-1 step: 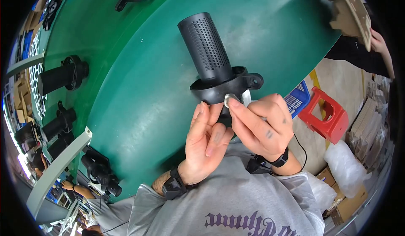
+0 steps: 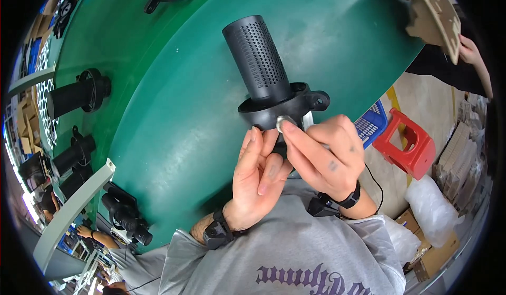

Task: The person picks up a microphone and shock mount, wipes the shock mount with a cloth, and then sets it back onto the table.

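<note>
A black perforated cylinder (image 2: 259,58) rises from a round black collar (image 2: 253,117) with a side lug, tilted over the green table. My left hand (image 2: 255,184) grips it from below, thumb and fingertips at the collar's near underside; part of that grip is hidden. Between the thumb and finger of my right hand (image 2: 332,160) is a small silvery round piece (image 2: 282,124), held against or just before the collar's near side; whether it touches I cannot tell. A whitish strip (image 2: 308,120) shows beside the lug, partly covered by my right hand.
More black cylinder parts (image 2: 79,96) lie on the green belt (image 2: 132,42) at left, beside a pale curved rail (image 2: 79,210). Right of the table (image 2: 174,126) are a blue basket (image 2: 373,122) and a red stool (image 2: 406,145). Another person's hand (image 2: 469,52) holds a cardboard piece (image 2: 435,18).
My right hand has shifted slightly left along the collar with the silvery piece. The other person's cardboard piece has moved a little left. My left hand and the cylinder are nearly still.
</note>
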Available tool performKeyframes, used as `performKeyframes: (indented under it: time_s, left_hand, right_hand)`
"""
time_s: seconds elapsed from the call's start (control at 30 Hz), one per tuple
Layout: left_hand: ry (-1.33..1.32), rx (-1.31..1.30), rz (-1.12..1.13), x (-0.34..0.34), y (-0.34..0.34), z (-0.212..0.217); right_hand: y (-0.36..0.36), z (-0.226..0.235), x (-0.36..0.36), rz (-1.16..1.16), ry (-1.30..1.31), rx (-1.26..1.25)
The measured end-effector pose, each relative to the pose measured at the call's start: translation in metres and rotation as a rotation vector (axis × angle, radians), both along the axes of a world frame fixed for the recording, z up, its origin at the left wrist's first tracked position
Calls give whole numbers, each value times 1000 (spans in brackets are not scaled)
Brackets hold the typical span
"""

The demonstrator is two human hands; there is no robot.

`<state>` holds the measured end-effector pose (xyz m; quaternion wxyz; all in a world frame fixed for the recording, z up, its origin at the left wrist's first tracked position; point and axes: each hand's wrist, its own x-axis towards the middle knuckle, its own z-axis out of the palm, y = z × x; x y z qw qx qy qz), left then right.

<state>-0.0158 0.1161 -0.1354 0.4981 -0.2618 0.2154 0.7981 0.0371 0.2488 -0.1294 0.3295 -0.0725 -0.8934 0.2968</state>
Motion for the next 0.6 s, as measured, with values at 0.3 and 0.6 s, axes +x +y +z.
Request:
performKeyframes:
  time_s: [0.3,0.6]
  left_hand:
    - [75,113,2,4,0,-2]
    - [72,70,46,-5,1,3]
  right_hand:
    - [9,2,9,-130,1,79]
    - [11,1,6,-11,30,25]
